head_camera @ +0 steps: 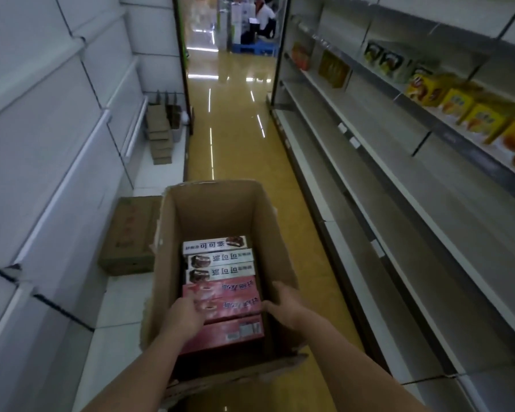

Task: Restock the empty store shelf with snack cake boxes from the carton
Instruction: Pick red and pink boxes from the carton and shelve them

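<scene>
Two bare hands are down inside the open brown cardboard carton (173, 233) that stands on the glossy yellow aisle floor (235, 120), so the step in hand looks like the pick-up of snack cake boxes, with the shelving itself not yet begun for this load. Furthest left, a closed brown shipping case (128, 233) lies on the white base ledge, just beside the carton's left wall. Inside the carton the flat boxes lie in a row: three white chocolate-pie boxes (216, 258) at the far end and red snack cake boxes (229, 304) nearer the person. The left hand (185, 316) rests on the left end of the red boxes with its fingers bent down over their edge, seemingly gripping. The right hand (283, 304) is at the right end of the same boxes, between them and the carton wall, fingers partly curled; whether it has closed on a box or only touches it I cannot tell. To the right runs the empty grey metal store shelf (378, 162), with yellow snack boxes (470, 114) on the tier above. The next move, as I judge it, calls for a firm squeeze from both ends, a level lift clear of the carton's walls, and a turn right to the bare shelf.
</scene>
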`<move>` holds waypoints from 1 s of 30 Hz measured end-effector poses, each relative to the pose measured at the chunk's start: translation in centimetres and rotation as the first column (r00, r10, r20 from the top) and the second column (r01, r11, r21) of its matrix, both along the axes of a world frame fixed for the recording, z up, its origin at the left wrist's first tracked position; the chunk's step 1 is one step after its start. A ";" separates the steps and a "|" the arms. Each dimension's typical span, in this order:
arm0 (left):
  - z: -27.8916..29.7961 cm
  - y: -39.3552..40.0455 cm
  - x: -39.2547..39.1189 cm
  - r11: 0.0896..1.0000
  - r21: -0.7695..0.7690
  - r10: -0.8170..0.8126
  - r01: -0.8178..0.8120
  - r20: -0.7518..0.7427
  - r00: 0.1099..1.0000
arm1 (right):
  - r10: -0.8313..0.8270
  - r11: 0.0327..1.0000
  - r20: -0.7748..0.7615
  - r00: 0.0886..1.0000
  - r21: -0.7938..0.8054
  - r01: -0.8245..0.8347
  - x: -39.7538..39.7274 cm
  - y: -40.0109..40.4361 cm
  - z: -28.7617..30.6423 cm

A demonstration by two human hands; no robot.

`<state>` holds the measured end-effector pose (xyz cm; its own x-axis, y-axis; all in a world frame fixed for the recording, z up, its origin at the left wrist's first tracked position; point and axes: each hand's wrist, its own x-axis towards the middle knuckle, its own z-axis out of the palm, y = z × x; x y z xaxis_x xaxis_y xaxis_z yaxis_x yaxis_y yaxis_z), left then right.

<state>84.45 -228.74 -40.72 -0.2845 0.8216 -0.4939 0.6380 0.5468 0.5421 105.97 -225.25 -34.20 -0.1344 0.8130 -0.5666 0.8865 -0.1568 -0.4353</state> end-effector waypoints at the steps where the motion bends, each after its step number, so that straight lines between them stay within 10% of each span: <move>1: -0.3 -0.1 -0.2 1.000 -0.008 -0.025 0.025 -0.003 1.000 | 0.019 1.000 0.026 0.999 -0.013 -0.019 -0.5 0.4 -0.7; 19: -12.8 1.3 -0.9 0.938 -0.283 -0.232 0.200 -0.086 0.969 | 0.441 0.897 0.329 0.835 -0.150 -0.415 -4.1 3.0 -17.0; 30: -18.2 0.2 -0.6 0.850 -0.212 -0.525 0.481 -0.397 0.753 | 0.519 0.830 0.404 0.753 -0.027 -0.557 -6.9 2.1 -22.0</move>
